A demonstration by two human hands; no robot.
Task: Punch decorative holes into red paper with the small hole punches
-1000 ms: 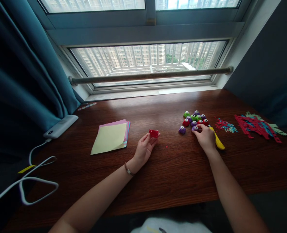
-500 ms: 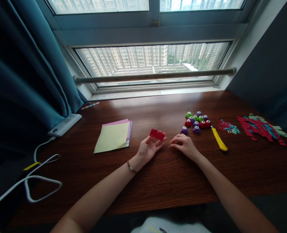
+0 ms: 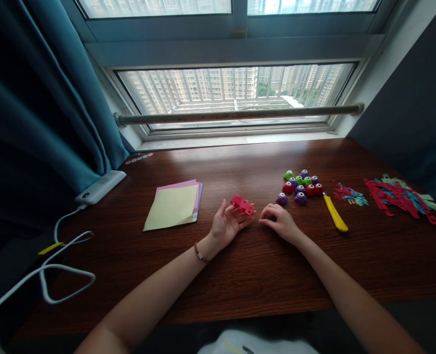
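Observation:
Palm up, my left hand (image 3: pixel 226 227) holds a small flat red rectangular piece with notches or holes (image 3: pixel 242 204) across its fingers. Just to the right, my right hand (image 3: pixel 280 222) is closed, thumb and fingertips pressed together near the table surface. Whatever is between those fingertips is too small to make out. Beyond the right hand stands a cluster of small red, green and purple figures with eye-like tops (image 3: pixel 299 188). A yellow-handled craft knife (image 3: pixel 335 214) lies to the right of them.
Tiny red and blue bits (image 3: pixel 351 194) lie right of the knife, then a pile of red, blue and green cut-out scraps (image 3: pixel 402 195). A stack of coloured sheets (image 3: pixel 171 206) is on the left. A white power strip (image 3: pixel 102 187) and cable (image 3: pixel 68 267) lie farther left.
The red piece has tilted in my left hand, showing its face with notches or holes. The tiny red bit seen at my right fingertips no longer shows clearly. The view has shifted slightly.

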